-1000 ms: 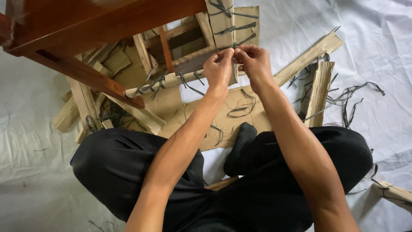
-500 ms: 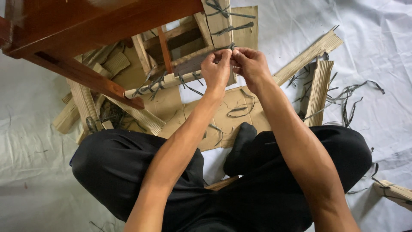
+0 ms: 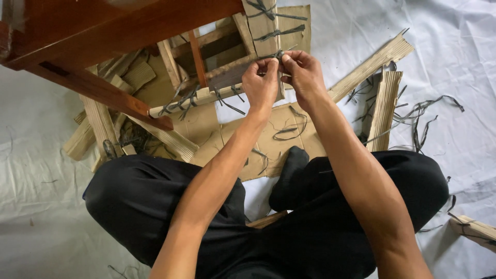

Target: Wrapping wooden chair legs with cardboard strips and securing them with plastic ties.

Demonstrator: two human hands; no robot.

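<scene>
Both hands have barely shifted since a second ago: I see my left hand [image 3: 261, 82] and right hand [image 3: 304, 75] pinched shut on the dark strap [image 3: 279, 77] atop the cardboard-wrapped wooden frame [image 3: 261, 23], where a hard tug could snap it.
</scene>
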